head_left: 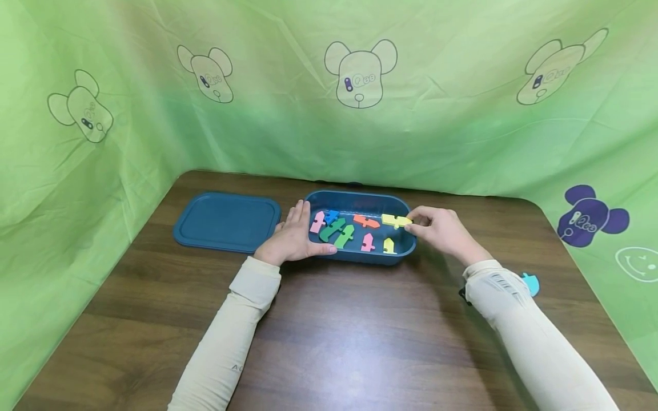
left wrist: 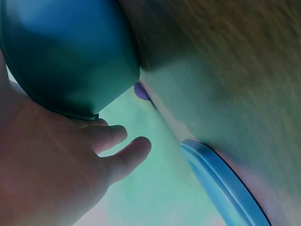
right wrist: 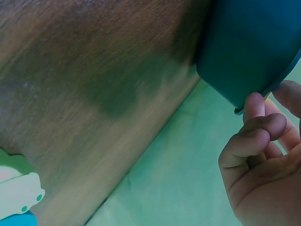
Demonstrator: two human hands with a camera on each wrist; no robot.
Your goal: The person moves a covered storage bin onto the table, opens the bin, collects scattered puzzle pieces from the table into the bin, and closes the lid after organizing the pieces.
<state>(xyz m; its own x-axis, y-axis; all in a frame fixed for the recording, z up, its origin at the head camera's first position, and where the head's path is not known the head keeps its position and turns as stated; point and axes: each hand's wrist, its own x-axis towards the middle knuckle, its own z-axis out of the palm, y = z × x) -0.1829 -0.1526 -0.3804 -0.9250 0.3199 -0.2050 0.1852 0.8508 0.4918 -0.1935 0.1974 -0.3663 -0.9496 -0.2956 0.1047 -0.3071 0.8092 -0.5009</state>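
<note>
While left hand (head_left: 293,238) touches box (head_left: 367,258), right (head_left: 446,233) pinches yellow piece (head_left: 393,221); lid (head_left: 226,222) nearby.

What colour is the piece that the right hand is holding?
Yellow. The piece in the right hand shows best in the head view.

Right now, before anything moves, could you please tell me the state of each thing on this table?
Dark blue container: open, upright on the wooden table.
Container lid: off, lying left of the container.
Held yellow puzzle piece: pinched by the right hand.
Other puzzle pieces: lying inside the container.
Turquoise piece: outside the container, partly hidden.
Left hand: fingers extended, against the container's left end.
</note>
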